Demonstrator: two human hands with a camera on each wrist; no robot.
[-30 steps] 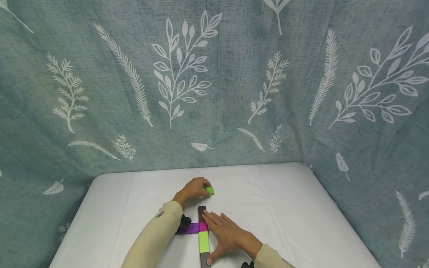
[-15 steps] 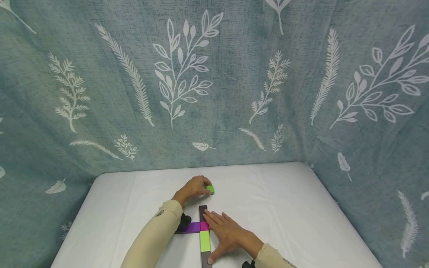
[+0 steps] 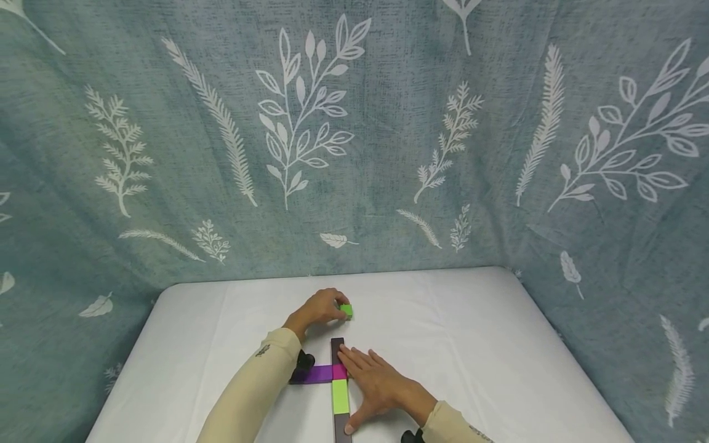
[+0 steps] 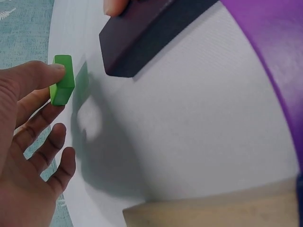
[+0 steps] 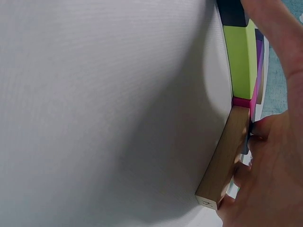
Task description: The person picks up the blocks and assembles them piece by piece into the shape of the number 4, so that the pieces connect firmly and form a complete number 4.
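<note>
My left hand (image 3: 324, 306) pinches a small bright green block (image 4: 63, 80) between thumb and fingers. It is beyond the far end of a cross-like row of blocks, apart from them. My right hand (image 3: 378, 386) lies with spread fingers along the row's right side. Its fingertips touch the far dark block (image 3: 336, 346) and its thumb rests on the near dark block (image 3: 341, 424). Between these lie a magenta block (image 3: 340, 371) and a lime green block (image 3: 340, 397). A purple block (image 3: 318, 374) extends left. In the right wrist view, a wooden block (image 5: 225, 153) lies under my right hand.
A white cloth (image 3: 471, 344) covers the table beneath the blocks. Behind it hangs a blue-green curtain (image 3: 376, 135) with white leaf prints. Near the left forearm, a dark block (image 3: 297, 376) partly shows at the end of the purple one.
Both hands keep nearly the same pose, with the green block still pinched in the left. The whole scene shifts slightly in the head view; the blocks keep their arrangement.
</note>
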